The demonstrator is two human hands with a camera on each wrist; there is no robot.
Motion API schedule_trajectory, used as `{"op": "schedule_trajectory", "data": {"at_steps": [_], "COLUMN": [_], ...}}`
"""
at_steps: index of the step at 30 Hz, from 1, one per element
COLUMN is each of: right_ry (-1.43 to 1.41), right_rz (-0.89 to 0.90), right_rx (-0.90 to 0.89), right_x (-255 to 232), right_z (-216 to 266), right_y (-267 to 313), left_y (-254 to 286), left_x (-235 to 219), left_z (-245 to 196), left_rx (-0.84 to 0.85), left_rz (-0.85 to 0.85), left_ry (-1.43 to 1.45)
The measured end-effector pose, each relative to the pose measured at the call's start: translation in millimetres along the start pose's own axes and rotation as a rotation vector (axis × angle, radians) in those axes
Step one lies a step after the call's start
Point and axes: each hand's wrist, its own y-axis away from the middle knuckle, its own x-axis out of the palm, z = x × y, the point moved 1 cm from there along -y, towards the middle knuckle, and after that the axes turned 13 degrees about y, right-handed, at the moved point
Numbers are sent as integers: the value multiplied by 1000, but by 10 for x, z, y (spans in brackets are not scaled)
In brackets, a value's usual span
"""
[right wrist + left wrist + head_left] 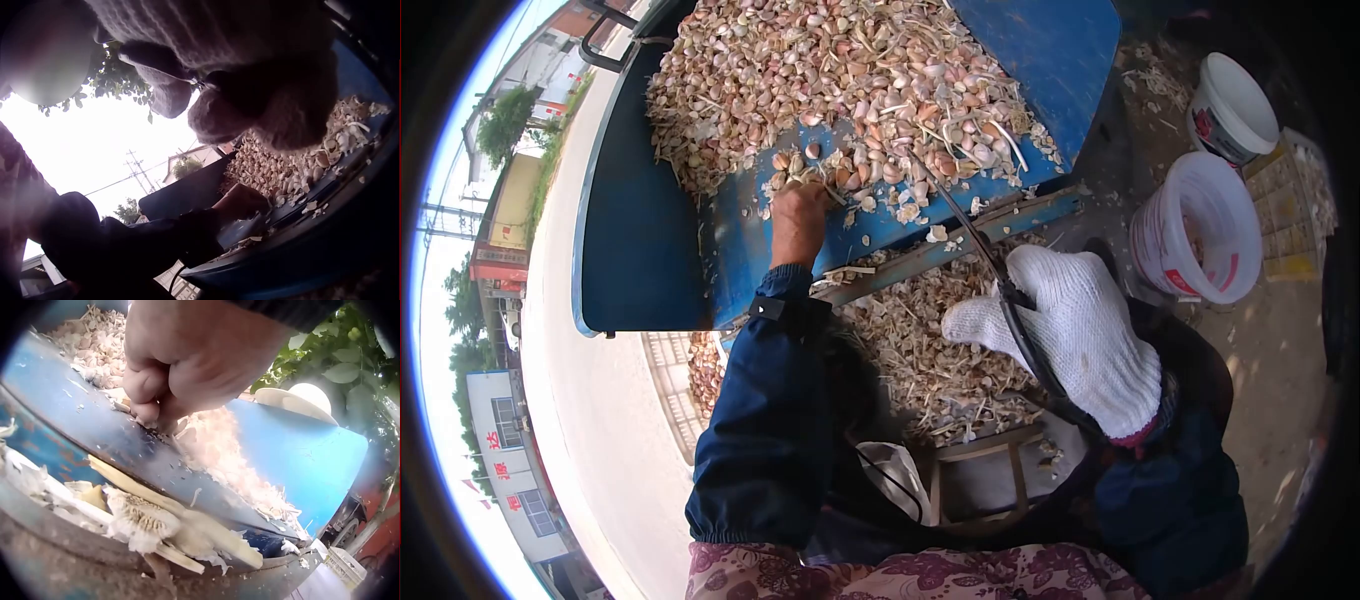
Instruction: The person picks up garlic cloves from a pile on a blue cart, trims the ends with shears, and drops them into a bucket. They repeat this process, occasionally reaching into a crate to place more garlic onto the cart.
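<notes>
A heap of garlic cloves and loose skins (830,90) lies in a blue metal tray (635,240). At the heap's front edge my bare left hand (798,220) reaches down with bent fingers. In the left wrist view its thumb and fingertips (148,412) come together on pale garlic, which they mostly hide. My right hand (1085,325), in a white knitted glove, grips a long dark metal tool (975,235) with a curved handle. The tool's thin tip points over the garlic. In the right wrist view the gloved fingers (215,115) curl round its handle.
Below the tray's front bar (950,250) lies a pile of dry skins and stalks (940,350). Two white buckets (1145,230) stand at the right beside a yellow crate (1290,215). A wooden frame (980,460) is near my legs.
</notes>
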Motion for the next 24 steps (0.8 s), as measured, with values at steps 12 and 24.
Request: {"op": "schedule_trajectory", "data": {"at_steps": [12, 24], "right_ry": [108, 310], "right_rz": [-5, 157], "right_rx": [14, 2], "right_x": [150, 556], "right_z": [-14, -52], "right_y": [-24, -100], "left_y": [196, 470], "left_x": [-338, -344], "left_z": [-26, -526], "left_rx": [-890, -883], "left_rz": [14, -62], "left_ry": [965, 1841]}}
